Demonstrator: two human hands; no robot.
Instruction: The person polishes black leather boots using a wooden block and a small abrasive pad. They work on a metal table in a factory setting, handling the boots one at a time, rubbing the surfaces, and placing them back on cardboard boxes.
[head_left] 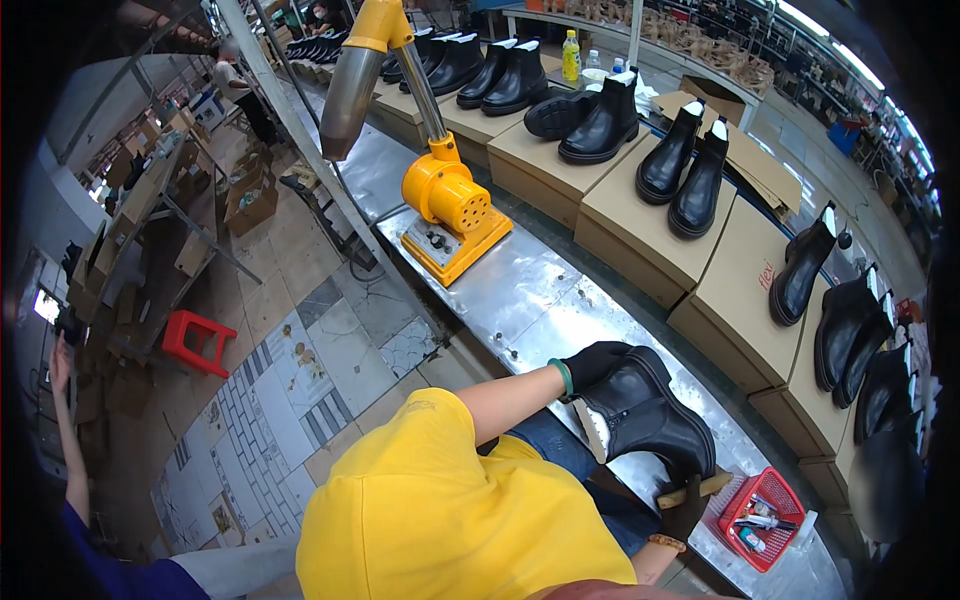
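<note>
A black ankle boot (650, 415) rests on the metal workbench (520, 290) in front of me, its toe pointing toward my right. My left hand (592, 362), in a black glove with a green cuff, grips the boot's opening at the top of the shaft. My right hand (686, 508), also in a black glove, holds a wooden-handled tool (706, 487) against the boot's toe end. The tool's working end is hidden behind the boot and my glove.
A yellow hot-air machine (450, 212) stands on the bench to the left. Beyond it runs a line of cardboard boxes (640, 225) topped with black boots (690, 170). A red basket (765, 515) of small bottles sits at my right. A red stool (198, 340) stands on the floor; another person's arm (65, 420) shows far left.
</note>
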